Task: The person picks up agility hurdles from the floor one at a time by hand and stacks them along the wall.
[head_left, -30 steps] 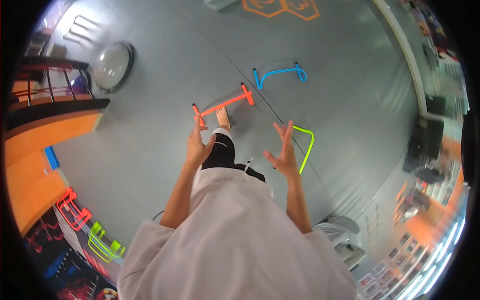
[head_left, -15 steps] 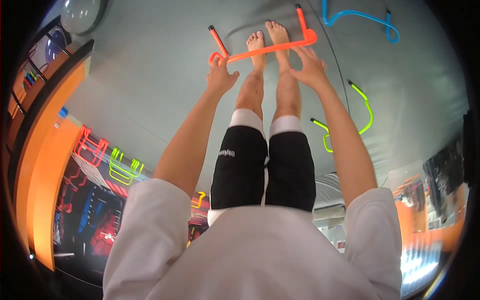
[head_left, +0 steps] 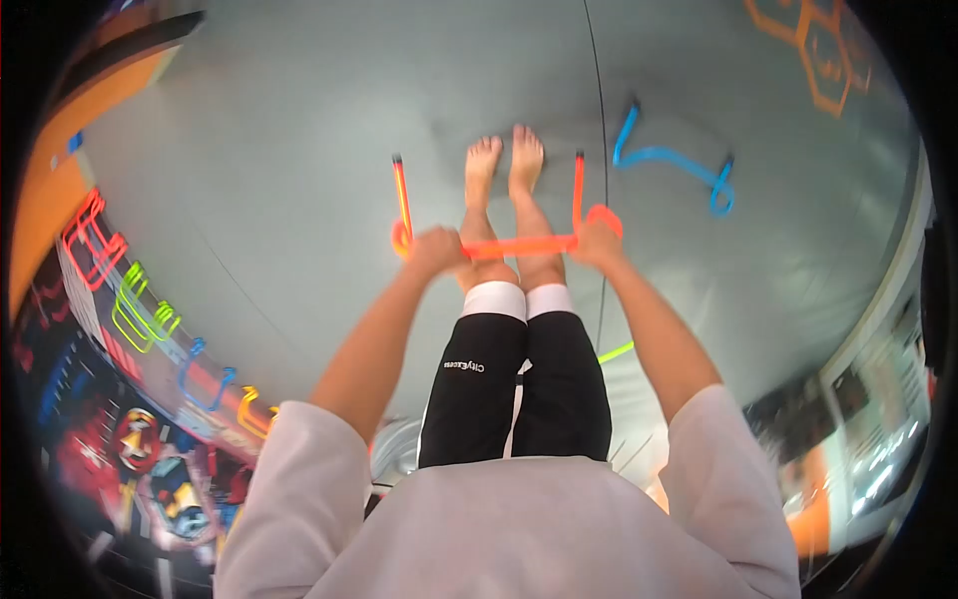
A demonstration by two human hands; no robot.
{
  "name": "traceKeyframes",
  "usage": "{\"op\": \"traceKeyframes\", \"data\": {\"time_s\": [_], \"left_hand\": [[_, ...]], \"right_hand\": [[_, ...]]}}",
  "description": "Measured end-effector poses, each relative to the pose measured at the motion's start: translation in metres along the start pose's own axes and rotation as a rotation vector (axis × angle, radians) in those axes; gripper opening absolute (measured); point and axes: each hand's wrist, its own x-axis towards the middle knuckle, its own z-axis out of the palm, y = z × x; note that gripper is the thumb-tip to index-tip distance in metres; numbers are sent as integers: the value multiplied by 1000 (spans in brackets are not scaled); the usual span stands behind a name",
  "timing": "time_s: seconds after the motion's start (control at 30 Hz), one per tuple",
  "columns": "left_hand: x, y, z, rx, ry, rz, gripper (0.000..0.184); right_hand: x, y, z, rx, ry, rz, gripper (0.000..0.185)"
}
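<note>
Up comes the orange hurdle [head_left: 521,247], clasped by your left hand [head_left: 437,250] and right hand [head_left: 597,244]; an uneven pull might tilt it, knocking your shins [head_left: 530,210] between them.

- Grey smooth floor [head_left: 299,200], crossed by a thin dark line.
- Bright blue bent-tube hurdle [head_left: 654,155], which lies on this floor, to the right of the line.
- Short piece of lime-green tube [head_left: 617,352], partly hidden.
- Orange hexagon outlines [head_left: 799,42], marked on the floor at the upper right.
- Red tube frames [head_left: 118,245] and lime-green tube frames [head_left: 170,322], neighbouring at the left.
</note>
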Motion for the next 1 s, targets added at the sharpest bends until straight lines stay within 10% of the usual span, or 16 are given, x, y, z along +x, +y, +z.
{"op": "traceKeyframes", "data": {"time_s": [0.43, 0.73, 1.0], "left_hand": [[-456, -18, 132, -631, 1151, -666, 25], [-554, -52, 264, -949, 1779, -1045, 15], [-681, -161, 332, -413, 2180, -1169, 31]], "right_hand": [[-272, -334, -260, -685, 282, -887, 20], [-399, -527, -183, -617, 834, -1763, 23], [-462, -631, -98, -346, 1108, -1853, 30]]}}
